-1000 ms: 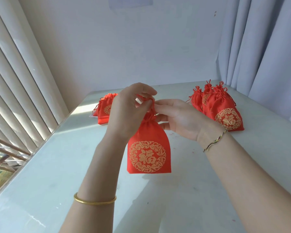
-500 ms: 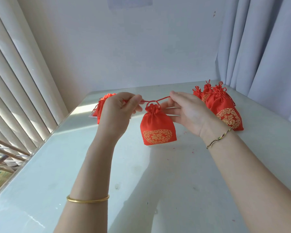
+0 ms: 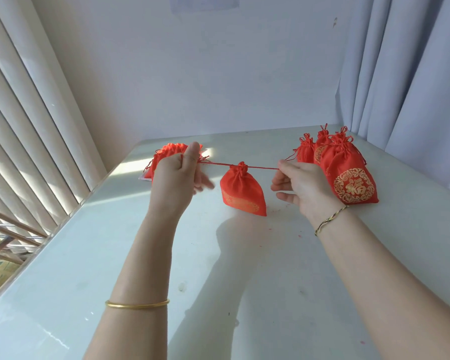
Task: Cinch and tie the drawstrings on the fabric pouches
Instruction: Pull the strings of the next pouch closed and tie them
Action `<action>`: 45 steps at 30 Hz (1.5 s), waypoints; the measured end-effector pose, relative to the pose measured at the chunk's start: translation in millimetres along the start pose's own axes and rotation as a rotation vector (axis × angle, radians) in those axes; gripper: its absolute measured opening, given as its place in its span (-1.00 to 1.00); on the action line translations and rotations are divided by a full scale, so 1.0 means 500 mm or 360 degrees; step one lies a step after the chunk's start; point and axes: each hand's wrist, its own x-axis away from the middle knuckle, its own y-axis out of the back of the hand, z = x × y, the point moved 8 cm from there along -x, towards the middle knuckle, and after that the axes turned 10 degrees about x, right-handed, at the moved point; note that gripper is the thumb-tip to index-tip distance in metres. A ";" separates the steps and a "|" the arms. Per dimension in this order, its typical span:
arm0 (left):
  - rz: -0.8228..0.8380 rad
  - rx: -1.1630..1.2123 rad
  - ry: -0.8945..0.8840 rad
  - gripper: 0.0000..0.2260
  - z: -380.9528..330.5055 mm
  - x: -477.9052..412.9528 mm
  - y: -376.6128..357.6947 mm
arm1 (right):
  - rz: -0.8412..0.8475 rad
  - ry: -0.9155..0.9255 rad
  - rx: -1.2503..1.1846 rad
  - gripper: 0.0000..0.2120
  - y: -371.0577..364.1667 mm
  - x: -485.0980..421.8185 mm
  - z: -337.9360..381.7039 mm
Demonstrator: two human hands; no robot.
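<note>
pouch (image 3: 240,189) mid-frame, hanging over bench (image 3: 115,255), neck gathered | drawstring (image 3: 260,167) taut, axis level across frame | left grip (image 3: 177,175) pinches its left end, right grip (image 3: 299,185) its right end | pouch midway between, neither nearer | next, likely: tie

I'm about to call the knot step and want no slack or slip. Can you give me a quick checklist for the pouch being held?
1. Left hand pinches one end of the drawstring: ok.
2. Right hand pinches the other end: ok.
3. Drawstring taut and roughly level between the hands: ok.
4. Mouth of the held pouch gathered shut: ok.
5. Knot tied at the mouth: not ok, none visible yet.
6. Pouch bottom lifted off the table: cannot tell.
</note>
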 end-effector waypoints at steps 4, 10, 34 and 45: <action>0.0251 0.0858 0.0052 -0.48 -0.028 0.007 -0.050 | 0.0095 -0.0026 0.0073 -0.68 -0.012 0.005 0.004; 0.0415 0.0333 0.0298 -0.77 0.002 0.021 -0.080 | 0.0191 0.0205 -0.0072 -0.70 -0.024 0.024 0.069; 0.0275 0.0303 0.0358 -0.87 0.005 0.021 -0.066 | 0.0445 0.0771 0.0228 -0.79 -0.098 0.073 0.115; 0.0166 0.0176 0.0312 -0.89 0.008 0.014 -0.055 | 0.0195 0.1094 0.0536 -0.92 -0.097 0.087 0.132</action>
